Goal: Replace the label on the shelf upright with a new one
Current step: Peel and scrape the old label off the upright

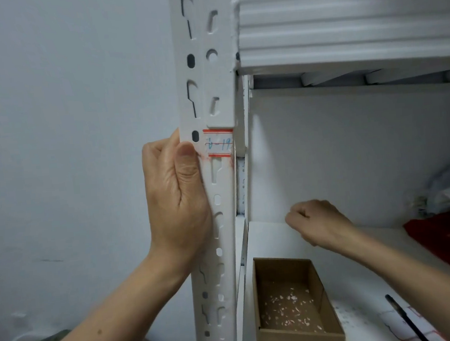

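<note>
Cardboard box (301, 339): lowest in the frame, bottom centre, standing open on the shelf board (276, 236); we see small pale paper scraps strewn over its floor.
Pen (407, 320): lower right, lying across a sheet of blank labels (367, 321) with red borders.
Left hand (175, 196): centre left, wrapped round the shelf upright (210, 280), fingers behind the post and the thumb (187, 157) laid up its front face, its tip at the label's left edge.
Right hand (318, 223): right of centre, above the shelf board, knuckles towards us and fingers curled under; we cannot tell whether it pinches a scrap or holds nothing.
Label (218, 143): the old one, stuck on the upright's front face in mid-frame, red bands above and below, blue handwriting between; its left end looks frayed, with red smears just beside and below it.
Step, as we judge it: peeling off the old label; the new one is not yet on.
Risk: we think the paper may tear into slivers under the thumbnail, leaving glue and red residue, so a fresh label would sit badly.
Risk: scraps may miss the box and scatter on the board.
Risk: the slot edges could nick the thumb.
Beam (341, 24): farthest, upper right, blurred.
</note>
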